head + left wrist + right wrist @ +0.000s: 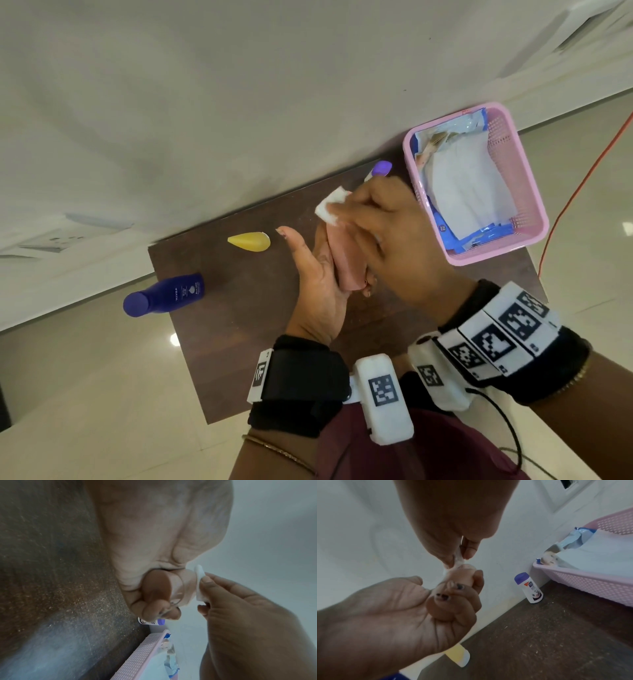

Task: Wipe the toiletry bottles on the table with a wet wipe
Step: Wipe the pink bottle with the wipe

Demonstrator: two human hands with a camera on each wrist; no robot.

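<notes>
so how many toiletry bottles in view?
4: pink bottle in the left hand, blue bottle at table's left edge, yellow bottle mid-back, purple-capped bottle beside the basket.

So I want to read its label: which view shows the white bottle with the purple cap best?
The right wrist view: the white bottle with the purple cap stands whole and unblocked by the wall. The head view shows mostly its cap behind the right hand; the left wrist view only a sliver.
</notes>
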